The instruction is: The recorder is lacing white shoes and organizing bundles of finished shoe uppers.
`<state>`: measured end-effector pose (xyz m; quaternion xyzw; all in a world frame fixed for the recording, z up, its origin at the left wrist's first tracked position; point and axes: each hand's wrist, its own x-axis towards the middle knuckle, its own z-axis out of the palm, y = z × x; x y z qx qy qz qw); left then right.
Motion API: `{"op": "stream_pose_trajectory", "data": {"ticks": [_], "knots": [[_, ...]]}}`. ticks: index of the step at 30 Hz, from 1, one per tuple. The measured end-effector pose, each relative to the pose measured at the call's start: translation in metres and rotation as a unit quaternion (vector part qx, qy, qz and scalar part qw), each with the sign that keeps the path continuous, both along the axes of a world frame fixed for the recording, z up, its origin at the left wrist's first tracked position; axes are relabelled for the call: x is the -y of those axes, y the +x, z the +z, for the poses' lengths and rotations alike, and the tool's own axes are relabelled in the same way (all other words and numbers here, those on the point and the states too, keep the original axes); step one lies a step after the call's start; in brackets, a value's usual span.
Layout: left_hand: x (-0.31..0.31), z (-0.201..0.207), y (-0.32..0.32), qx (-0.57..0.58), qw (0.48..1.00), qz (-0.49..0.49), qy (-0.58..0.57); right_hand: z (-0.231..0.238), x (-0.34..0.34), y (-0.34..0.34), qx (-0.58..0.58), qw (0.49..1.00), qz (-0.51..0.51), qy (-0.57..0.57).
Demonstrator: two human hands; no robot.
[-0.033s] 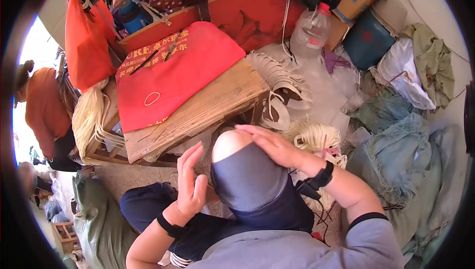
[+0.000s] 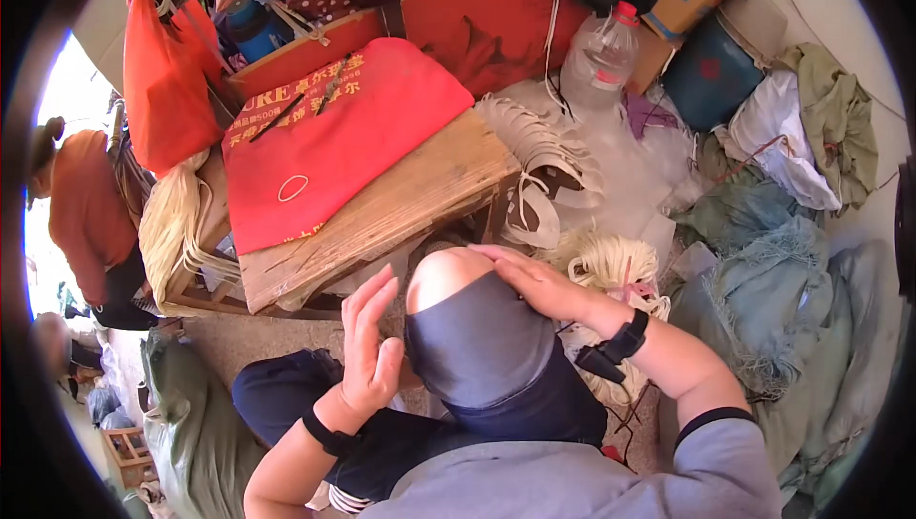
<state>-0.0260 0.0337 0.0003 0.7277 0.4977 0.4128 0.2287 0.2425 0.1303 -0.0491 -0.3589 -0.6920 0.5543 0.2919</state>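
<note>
My right hand [image 2: 542, 287] lies flat, fingers stretched out, along the right side of my raised, bare knee [image 2: 444, 276]. A dark blue trouser leg with a grey fold [image 2: 485, 338] is pushed back just below that knee. To its left, my left hand [image 2: 372, 352] is held up with fingers extended and nothing in it. Ahead stands a low wooden bench [image 2: 410, 199] with a red cloth [image 2: 353, 152] spread over it. On the cloth rest a thin pale loop [image 2: 293, 188] and two slim dark tools [image 2: 278, 119].
Bundles of cream strands lie left of the bench [image 2: 175, 233] and right of my knee [image 2: 611, 261]. Curved white strips [image 2: 539, 152] and a clear bottle [image 2: 601, 56] are beyond. Green-blue sacks [image 2: 763, 300] line the right; another person [image 2: 91, 214] is at far left.
My right hand has shifted slightly to the right, its fingertips sliding back along the knee. My left hand is almost still.
</note>
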Motion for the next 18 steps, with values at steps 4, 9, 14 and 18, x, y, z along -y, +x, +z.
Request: {"op": "stream_pose_trajectory", "data": {"ticks": [4,9,14,18], "knots": [[-0.029,-0.001,0.026,0.065,0.993,-0.087,-0.050,-0.071,-0.006,0.056,0.424,0.887,0.182,-0.010],[-0.021,-0.084,-0.001,0.204,0.815,0.053,-0.540,0.010,-0.021,0.046,0.156,0.975,-0.091,0.128],[-0.019,-0.086,-0.015,0.011,0.850,0.051,-0.524,0.117,-0.008,0.016,0.002,0.909,-0.136,0.395],[-0.021,-0.016,0.021,0.068,0.984,0.014,-0.165,-0.016,0.023,0.019,-0.007,0.984,-0.006,0.177]]}}
